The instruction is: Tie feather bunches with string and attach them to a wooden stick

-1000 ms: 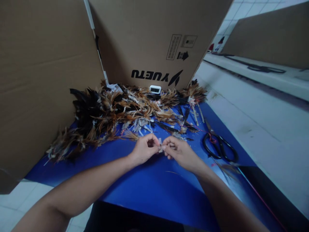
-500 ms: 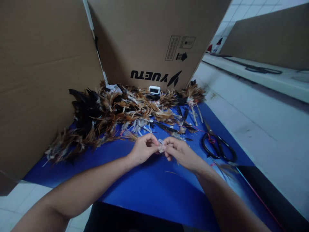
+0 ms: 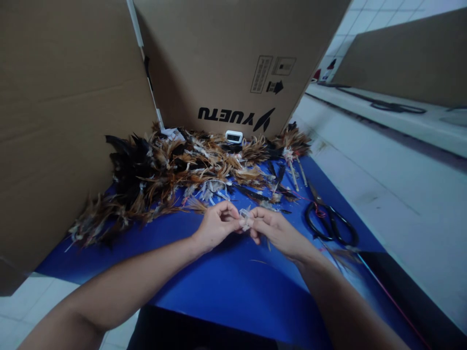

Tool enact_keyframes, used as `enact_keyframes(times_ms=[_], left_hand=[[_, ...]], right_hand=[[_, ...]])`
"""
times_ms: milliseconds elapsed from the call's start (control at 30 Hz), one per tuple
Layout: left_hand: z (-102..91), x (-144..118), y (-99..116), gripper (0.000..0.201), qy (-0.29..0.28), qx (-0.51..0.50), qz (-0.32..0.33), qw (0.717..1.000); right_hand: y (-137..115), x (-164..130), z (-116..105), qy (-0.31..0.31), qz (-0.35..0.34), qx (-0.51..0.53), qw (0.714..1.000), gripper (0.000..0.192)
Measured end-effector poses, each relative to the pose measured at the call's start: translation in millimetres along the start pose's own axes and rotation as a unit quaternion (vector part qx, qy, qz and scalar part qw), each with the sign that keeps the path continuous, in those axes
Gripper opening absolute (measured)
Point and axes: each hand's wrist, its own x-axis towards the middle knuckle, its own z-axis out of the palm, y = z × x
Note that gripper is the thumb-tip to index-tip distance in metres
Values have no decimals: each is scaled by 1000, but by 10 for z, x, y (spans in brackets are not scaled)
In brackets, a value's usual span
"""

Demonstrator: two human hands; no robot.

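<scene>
Over blue worktop (image 3: 226, 287), left hand (image 3: 215, 226) and right hand (image 3: 273, 228) pinching small pale feather bundle (image 3: 245, 219) between fingertips, feather pile (image 3: 175, 170) against cardboard box (image 3: 226, 63), scissors (image 3: 330, 221) right.

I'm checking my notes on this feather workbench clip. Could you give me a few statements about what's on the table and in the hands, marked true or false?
1. Both hands pinch one small pale tuft between their fingers. True.
2. The black scissors lie left of the left hand. False: they lie beyond the right hand, on the right.
3. The feather pile sits on a blue mat. True.
4. The cardboard behind the pile is blank. False: it carries black printed lettering.
</scene>
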Motion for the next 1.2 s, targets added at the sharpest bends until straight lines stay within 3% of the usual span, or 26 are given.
enact_keyframes(times_ms=[1200], left_hand=[[-1, 12, 12, 25, 20, 13, 16, 1000]], right_hand=[[-25, -10, -8, 12, -14, 20, 1000, 24]])
